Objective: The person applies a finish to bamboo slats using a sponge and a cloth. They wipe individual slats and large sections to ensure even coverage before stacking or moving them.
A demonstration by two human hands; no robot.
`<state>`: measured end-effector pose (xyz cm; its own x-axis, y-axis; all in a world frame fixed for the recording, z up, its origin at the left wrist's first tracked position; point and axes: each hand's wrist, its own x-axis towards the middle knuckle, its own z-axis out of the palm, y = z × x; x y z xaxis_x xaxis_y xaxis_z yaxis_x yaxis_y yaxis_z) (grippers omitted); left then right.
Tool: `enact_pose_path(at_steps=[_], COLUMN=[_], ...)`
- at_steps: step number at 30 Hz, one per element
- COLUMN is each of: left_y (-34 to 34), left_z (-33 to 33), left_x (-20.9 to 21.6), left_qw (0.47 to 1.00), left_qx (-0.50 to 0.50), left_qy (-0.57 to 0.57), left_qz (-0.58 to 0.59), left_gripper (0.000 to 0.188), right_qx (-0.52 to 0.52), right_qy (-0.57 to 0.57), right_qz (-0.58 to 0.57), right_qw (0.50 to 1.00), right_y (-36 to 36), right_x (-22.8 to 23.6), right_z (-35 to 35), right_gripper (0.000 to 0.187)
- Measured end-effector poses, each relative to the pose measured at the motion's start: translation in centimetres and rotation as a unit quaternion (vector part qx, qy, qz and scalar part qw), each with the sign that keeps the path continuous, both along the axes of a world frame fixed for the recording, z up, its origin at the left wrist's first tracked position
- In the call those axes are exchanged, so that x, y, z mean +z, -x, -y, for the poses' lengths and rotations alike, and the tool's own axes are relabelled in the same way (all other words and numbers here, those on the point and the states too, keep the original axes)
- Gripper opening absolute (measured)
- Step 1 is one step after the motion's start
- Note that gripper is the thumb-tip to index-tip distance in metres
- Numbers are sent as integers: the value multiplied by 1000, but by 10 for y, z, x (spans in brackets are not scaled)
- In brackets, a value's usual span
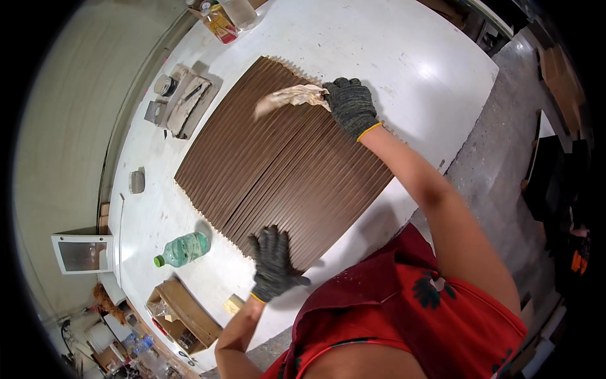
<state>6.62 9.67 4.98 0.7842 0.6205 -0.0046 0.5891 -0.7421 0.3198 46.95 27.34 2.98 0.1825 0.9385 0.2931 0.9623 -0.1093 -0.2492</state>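
Two brown ribbed panels (297, 170) lie side by side on the white table, with a dark seam between them. My left hand (273, 264), in a dark grey knit glove, rests flat on the near left end of the panels with its fingers spread. Across the far end, my right hand (351, 104), gloved the same way with a yellow cuff, is closed on a crumpled cream rag (293, 98). The rag's loose end trails leftward over the ribs and is blurred.
A green-capped plastic bottle (184, 249) lies left of the panels. Nearer stands an open cardboard box (183, 312) beside a small yellowish block (233, 304). Worn blocks (188, 101) and a small grey block (136, 182) sit farther left; bottles (221, 24) stand at the far edge.
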Motion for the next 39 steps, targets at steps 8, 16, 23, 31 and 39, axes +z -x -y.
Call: enact_pose_path(at_steps=[8,16,23,31,39], left_y=[-30,-26,-28,-12,-26], left_z=[25,31,26,34,30], left_x=[12,12,14,-8,5], left_qw=[996,995,996,988,994], left_qx=[64,78,85,98,73], left_qy=[-17,-49,-35,23,-66], left_qz=[-62,-45,-19,-121,-38], left_gripper=[119,114,105,106,119], right_qx=[239,137,21,334,-4], right_qy=[44,10,13,-73,-73], right_qz=[-56,-27,41,-71,38], right_qw=[968,990,999,937,997], right_y=[138,32,50,117,-42], right_x=[30,23,27,-13,-11], right_z=[114,55,65,197,125], right_gripper=[18,27,28,27,27])
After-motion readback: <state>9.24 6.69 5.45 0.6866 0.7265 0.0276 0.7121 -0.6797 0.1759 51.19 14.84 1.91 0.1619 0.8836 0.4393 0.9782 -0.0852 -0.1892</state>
